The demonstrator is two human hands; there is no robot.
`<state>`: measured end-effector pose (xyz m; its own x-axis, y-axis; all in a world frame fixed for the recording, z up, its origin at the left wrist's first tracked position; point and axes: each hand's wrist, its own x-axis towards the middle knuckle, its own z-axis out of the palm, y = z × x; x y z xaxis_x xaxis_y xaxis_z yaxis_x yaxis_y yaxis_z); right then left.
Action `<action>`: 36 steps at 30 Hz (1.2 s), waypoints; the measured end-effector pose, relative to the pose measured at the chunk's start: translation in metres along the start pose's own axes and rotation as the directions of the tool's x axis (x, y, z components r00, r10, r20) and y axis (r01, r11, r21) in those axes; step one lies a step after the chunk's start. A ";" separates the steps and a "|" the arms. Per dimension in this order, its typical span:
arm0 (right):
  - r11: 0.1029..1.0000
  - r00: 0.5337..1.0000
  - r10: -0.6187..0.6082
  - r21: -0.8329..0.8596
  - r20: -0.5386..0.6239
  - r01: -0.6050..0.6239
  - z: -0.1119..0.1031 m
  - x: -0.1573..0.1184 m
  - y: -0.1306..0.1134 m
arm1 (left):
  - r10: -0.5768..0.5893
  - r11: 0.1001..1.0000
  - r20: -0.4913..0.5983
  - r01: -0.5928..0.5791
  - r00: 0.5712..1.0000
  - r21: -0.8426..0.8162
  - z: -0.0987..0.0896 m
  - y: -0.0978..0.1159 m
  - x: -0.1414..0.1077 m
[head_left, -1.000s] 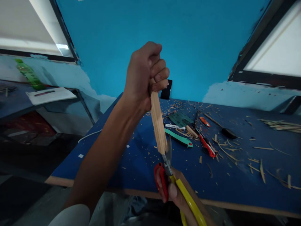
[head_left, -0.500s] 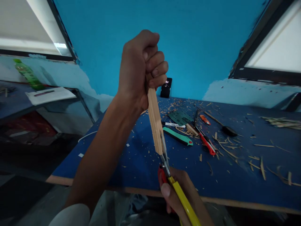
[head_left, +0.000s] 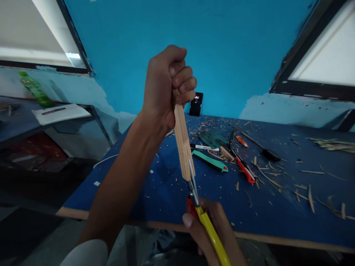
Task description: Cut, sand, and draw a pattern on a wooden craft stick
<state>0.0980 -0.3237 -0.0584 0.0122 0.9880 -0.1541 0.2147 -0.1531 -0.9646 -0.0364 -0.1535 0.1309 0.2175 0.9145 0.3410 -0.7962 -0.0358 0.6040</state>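
Observation:
A flat strip of pale wood [head_left: 181, 138] slants down from my left hand [head_left: 169, 79], whose fingers are wrapped round its upper end. My right hand [head_left: 213, 225] grips a pair of scissors [head_left: 212, 232] with one yellow and one red handle. The scissor blades point up and meet the lower end of the wood, one blade lying along its front face and the other partly behind it. Below the wood is the blue tabletop [head_left: 163, 192], some way down.
Beyond the wood lie a green-handled tool [head_left: 209, 160], a white marker [head_left: 203, 147], a red utility knife [head_left: 245, 170], an orange object [head_left: 242, 141] and a dark green flat blade [head_left: 212, 138]. Wood shavings are scattered about. A phone [head_left: 196, 104] leans on the wall; a bottle [head_left: 36, 89] stands left.
My left hand and the wood have dropped slightly. The scissor blades look a little more apart, and my right hand has shifted slightly left.

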 end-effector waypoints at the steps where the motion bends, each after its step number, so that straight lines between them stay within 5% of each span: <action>1: 0.999 0.998 -0.022 0.035 0.054 0.020 -0.002 0.005 0.000 | -0.006 1.000 0.006 0.006 1.000 0.009 0.000 0.000 0.000; 6: 0.977 0.935 -0.187 0.155 0.300 0.146 -0.010 0.027 -0.001 | -0.024 0.999 0.051 0.022 0.998 0.041 0.008 0.002 -0.010; 16: 0.975 0.969 -0.192 0.146 0.154 0.170 -0.009 0.013 0.019 | 0.035 0.999 0.010 -0.035 0.999 -0.007 0.013 0.009 -0.015; 25: 0.977 0.947 -0.207 0.102 0.244 0.187 -0.019 0.025 0.013 | -0.047 0.999 0.059 0.049 0.997 -0.021 0.017 0.005 -0.020; 30: 0.977 0.952 -0.209 0.089 0.225 0.194 -0.026 0.021 -0.003 | -0.106 0.994 0.080 0.107 0.991 -0.012 0.010 -0.003 -0.012; 36: 0.985 0.979 -0.133 0.133 0.152 0.113 -0.024 0.008 -0.024 | -0.038 0.999 0.082 0.038 0.996 0.001 0.011 -0.002 -0.014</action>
<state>0.1161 -0.3115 -0.0319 -0.1649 0.9848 -0.0551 0.0830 -0.0418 -0.9957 -0.0317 -0.1706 0.1335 0.2928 0.8793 0.3756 -0.7866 -0.0019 0.6175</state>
